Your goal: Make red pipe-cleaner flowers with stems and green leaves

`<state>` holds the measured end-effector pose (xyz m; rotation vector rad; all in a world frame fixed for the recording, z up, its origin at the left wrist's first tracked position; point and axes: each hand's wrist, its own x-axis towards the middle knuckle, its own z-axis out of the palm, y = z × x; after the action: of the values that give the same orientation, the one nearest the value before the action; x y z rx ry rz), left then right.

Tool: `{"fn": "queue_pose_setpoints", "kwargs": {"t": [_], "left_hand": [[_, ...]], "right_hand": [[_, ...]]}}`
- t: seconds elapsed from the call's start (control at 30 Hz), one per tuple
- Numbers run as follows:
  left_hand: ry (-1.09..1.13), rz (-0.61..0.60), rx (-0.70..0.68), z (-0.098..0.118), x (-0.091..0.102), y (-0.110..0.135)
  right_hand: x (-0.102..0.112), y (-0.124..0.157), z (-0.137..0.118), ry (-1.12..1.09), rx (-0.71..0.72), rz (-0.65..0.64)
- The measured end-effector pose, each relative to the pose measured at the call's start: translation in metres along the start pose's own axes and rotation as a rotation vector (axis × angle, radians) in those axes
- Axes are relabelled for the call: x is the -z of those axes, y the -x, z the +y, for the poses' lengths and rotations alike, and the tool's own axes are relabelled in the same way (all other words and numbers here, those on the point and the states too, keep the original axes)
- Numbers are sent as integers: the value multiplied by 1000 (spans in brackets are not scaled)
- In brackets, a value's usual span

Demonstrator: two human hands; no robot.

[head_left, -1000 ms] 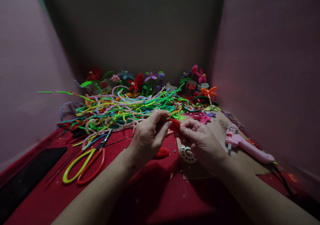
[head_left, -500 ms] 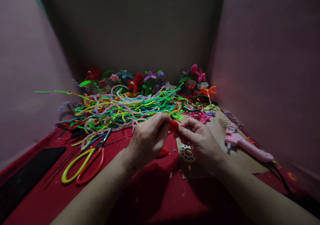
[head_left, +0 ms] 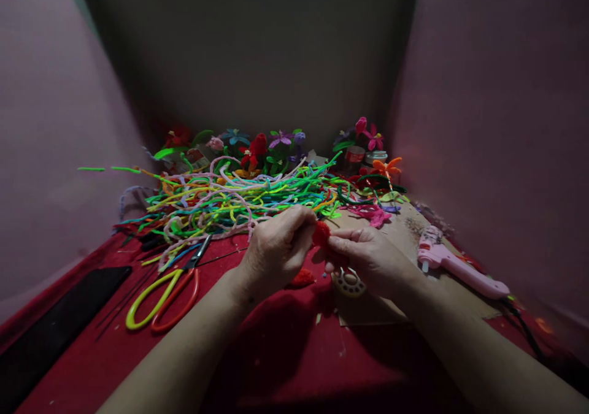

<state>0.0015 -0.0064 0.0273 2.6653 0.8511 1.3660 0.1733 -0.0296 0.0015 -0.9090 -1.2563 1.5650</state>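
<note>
Between my two hands, above the red cloth, is a small fuzzy red pipe cleaner piece (head_left: 321, 233). My left hand (head_left: 280, 242) is closed, its thumb and fingertips at the left side of the piece. From the other side, my right hand (head_left: 363, 256) pinches it between thumb and fingers. Both sets of fingertips partly cover its shape. Just below my left hand lies another fuzzy red piece (head_left: 302, 278) on the cloth. A cream disc with dark holes (head_left: 350, 283) sits under my right hand, partly hidden.
A heap of colourful pipe cleaners (head_left: 230, 196) spreads behind my hands. Scissors (head_left: 173, 294) with yellow and red handles lie left, near a black flat object (head_left: 69, 316). At right, a pink glue gun (head_left: 460, 267) rests on cardboard (head_left: 405, 233). Pipe cleaner flowers (head_left: 257, 147) stand at the back.
The view has shifted slightly, so the table things appear a little further right. My right hand's fingers have straightened and moved a little against the red piece; my left hand keeps its grip.
</note>
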Motion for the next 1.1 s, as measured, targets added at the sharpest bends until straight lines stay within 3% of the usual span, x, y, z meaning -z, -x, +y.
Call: {"fn": "queue_pose_setpoints", "kwargs": {"t": [0.1, 0.2, 0.37, 0.4, 0.57, 0.67, 0.83, 1.1], "left_hand": [[33, -25, -9, -1, -2, 1], [111, -59, 51, 0, -1, -1], [336, -12, 451, 3, 20, -7], [312, -56, 476, 2, 25, -6], [-35, -642, 329, -12, 37, 15], [-195, -817, 354, -22, 27, 30], [-152, -797, 424, -26, 16, 36], [283, -621, 716, -18, 36, 24]], "right_hand": [[2, 0, 0, -61, -92, -35], [3, -1, 0, -124, -157, 18], [4, -3, 0, -122, -94, 106], [4, -4, 0, -126, -52, 125], [3, -8, 0, -165, 65, 182], [2, -8, 0, -176, 81, 193], [1, -8, -1, -205, 100, 192], [0, -9, -3, -345, 67, 198]]}}
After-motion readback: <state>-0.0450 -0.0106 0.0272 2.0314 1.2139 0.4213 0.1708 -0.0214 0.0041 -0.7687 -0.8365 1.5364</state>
